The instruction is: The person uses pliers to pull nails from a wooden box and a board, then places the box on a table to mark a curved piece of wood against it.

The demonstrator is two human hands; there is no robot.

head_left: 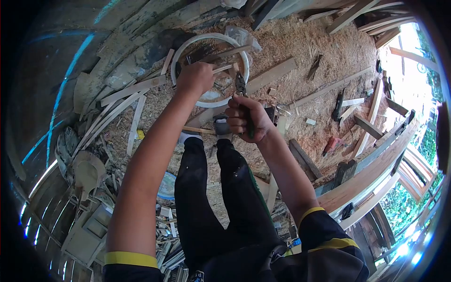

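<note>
Left hand (195,77) is pinching a thin wood strip (224,68) over the white ring (244,61), right hand (244,120) fisting pliers (241,86) just below it. I'd be keeping that strip steady and biting close to the fingers.

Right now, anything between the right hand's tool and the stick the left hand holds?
Nothing visible. The left hand grips a thin wooden stick over the white ring. The right hand holds a green-handled tool, its tip just below the stick's free end. The gap between them looks open; contact cannot be told.
</note>
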